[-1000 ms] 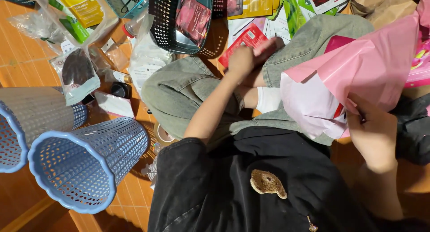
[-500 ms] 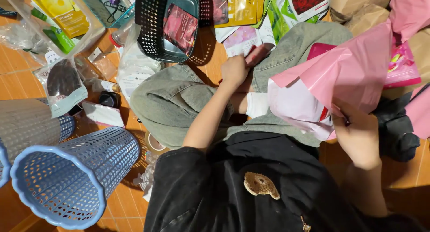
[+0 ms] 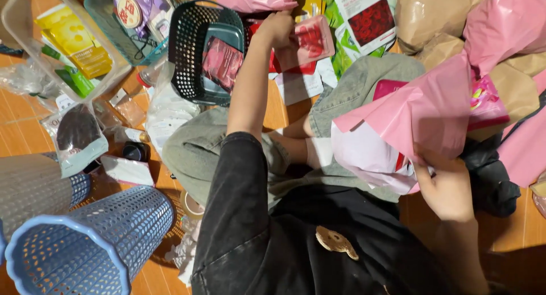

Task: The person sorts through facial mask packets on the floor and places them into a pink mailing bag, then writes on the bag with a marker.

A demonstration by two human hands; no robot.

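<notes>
I sit cross-legged on an orange tiled floor. My left hand [image 3: 277,29] is stretched forward and grips a pink-red flat sachet [image 3: 311,40], held up beside a black perforated basket [image 3: 190,50]. My right hand [image 3: 448,184] rests low at the right and holds the edge of a pink plastic mailer bag [image 3: 424,110], whose white inside [image 3: 364,153] lies open across my knee.
Two blue perforated bins [image 3: 79,249] lie on their sides at the lower left. A clear tub with yellow and green packets [image 3: 65,42] stands at the upper left. Loose sachets [image 3: 367,19], brown paper bags [image 3: 432,16] and more pink bags [image 3: 500,27] cover the floor ahead.
My left hand has risen from near my knee and reached forward toward the basket with the pink-red sachet in it. My right hand has kept its hold on the pink bag.
</notes>
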